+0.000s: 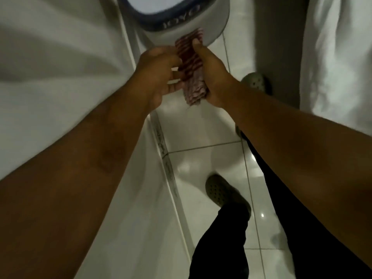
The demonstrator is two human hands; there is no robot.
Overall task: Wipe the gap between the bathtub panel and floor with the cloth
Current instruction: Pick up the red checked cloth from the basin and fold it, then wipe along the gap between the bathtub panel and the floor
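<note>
- You hold the cloth [191, 67] up in front of you with both hands, well above the floor [221, 158]
- Your left hand [159, 75] is half closed, its fingertips pinching the cloth's left edge; the palm faces the cloth
- Your right hand [213, 77] is wrapped round the right edge, thumb pressed on the striped top face, so the cloth is folded into a narrow pad between the two hands
- The gap [165, 158] runs well below both hands, a dark grimy line where the panel [141, 198] meets the floor; it lies under your left forearm and passes left of your nearer shoe [221, 194]
- Judging by that grime, no wiping is done yet: you look to be at the folding step
- Left to do: crouch, bring the pad down to the gap and run it along the line
</note>
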